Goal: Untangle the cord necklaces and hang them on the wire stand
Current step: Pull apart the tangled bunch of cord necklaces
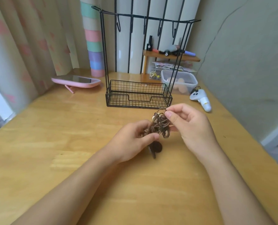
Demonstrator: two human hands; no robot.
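The cords (160, 125) form one brown knot held up off the table (70, 127), between both hands; lifted like this, the loops can likely sag apart and show which strand runs where. The left hand (133, 140) pinches the knot's lower left side between thumb and curled fingers, serving as an anchor; the right hand (190, 125) pinches a single loop at the knot's top between thumb and forefinger, seemingly to draw it free. A dark pendant (157, 147) dangles below the left thumb, just above the table. The stand (118, 101) waits just beyond the hands, straight ahead; no cord hangs on its hooks (118, 27) yet, so the job looks to be in its early, untangling part.
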